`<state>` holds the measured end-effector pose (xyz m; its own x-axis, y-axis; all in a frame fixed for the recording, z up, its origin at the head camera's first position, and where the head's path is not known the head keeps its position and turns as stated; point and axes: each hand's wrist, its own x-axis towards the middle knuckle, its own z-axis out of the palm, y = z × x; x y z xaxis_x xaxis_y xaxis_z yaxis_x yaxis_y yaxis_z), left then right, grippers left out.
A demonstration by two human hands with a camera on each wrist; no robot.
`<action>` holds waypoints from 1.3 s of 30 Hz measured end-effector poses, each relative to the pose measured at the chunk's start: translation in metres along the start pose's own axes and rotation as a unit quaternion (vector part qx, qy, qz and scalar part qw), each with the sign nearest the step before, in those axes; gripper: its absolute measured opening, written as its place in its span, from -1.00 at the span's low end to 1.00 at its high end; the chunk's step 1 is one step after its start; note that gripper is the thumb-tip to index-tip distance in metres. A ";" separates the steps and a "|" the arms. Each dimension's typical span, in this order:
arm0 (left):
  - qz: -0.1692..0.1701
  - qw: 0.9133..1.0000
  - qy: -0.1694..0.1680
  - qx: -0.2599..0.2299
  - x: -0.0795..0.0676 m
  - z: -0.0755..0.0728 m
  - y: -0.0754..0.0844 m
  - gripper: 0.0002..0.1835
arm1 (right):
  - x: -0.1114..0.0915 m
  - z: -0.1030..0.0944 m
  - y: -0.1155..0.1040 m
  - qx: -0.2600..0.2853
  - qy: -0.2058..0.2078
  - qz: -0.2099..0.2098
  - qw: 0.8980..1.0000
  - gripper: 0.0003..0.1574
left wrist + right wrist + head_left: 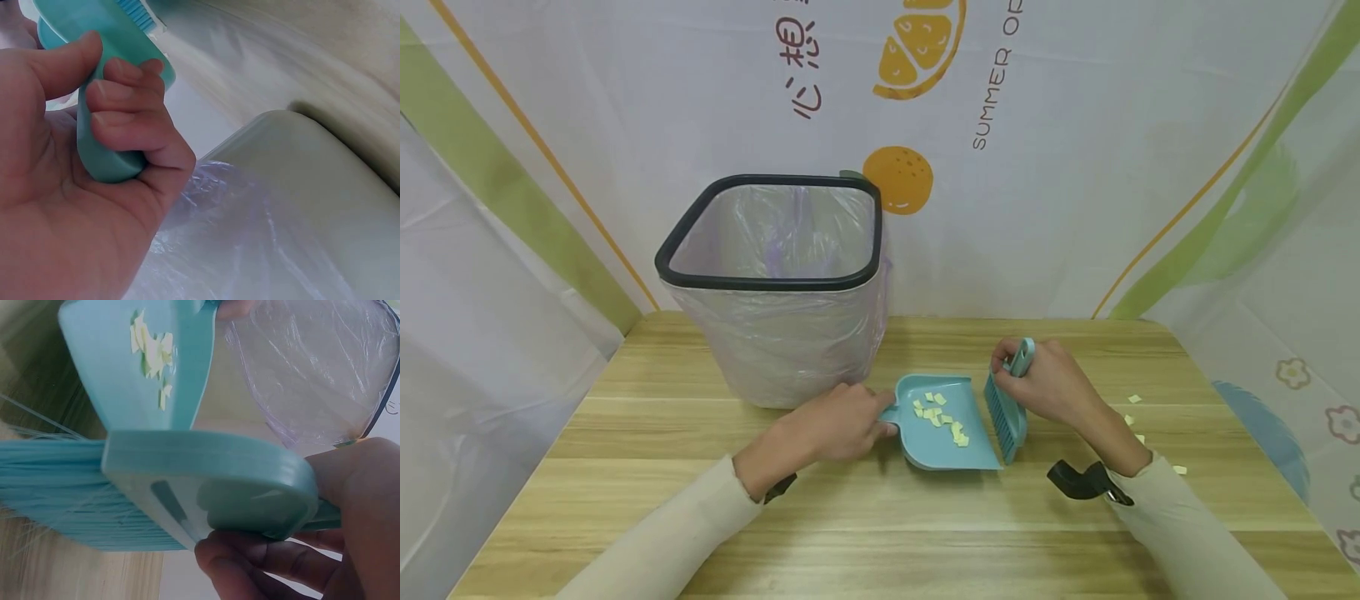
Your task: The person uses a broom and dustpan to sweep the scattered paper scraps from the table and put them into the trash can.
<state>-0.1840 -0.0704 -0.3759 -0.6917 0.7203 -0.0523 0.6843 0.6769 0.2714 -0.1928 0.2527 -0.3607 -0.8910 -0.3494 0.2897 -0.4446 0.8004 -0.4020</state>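
Note:
A light-blue dustpan (936, 454) lies over the table with several pale yellow paper scraps (934, 414) in it. Its handle (109, 159) is gripped by my left hand (850, 421), the fingers curled round it in the left wrist view. My right hand (1048, 383) holds a matching hand brush (212, 481) by its handle. The brush's bristles (998, 417) stand just to the right of the pan's open front edge. In the right wrist view the scraps sit in the pan beyond the brush.
A bin with a black rim (767, 284) and a clear plastic liner (805, 333) stands at the back left, close behind my left hand. More paper scraps (1139, 438) lie on the wooden table (880, 542) to the right, near my right wrist. A printed curtain (1037, 233) hangs behind.

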 end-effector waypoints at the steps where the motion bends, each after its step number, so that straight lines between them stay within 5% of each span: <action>1: 0.001 1.000 0.001 -0.002 0.000 -0.001 0.000 -0.74 | 0.000 0.000 0.000 0.000 0.000 0.000 1.000 -0.87; 25: 0.015 0.999 -0.014 -0.030 -0.003 -0.025 0.004 -0.75 | 0.001 0.000 0.002 0.004 0.003 -0.004 1.000 -0.86; 39: 0.055 0.998 0.011 -0.029 -0.009 -0.044 0.002 -0.81 | 0.001 0.000 0.001 0.015 0.004 0.007 1.000 -0.87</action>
<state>-0.1866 -0.0819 -0.3324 -0.6192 0.7853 0.0013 0.7416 0.5841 0.3299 -0.1940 0.2533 -0.3615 -0.8961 -0.3354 0.2907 -0.4356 0.7903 -0.4309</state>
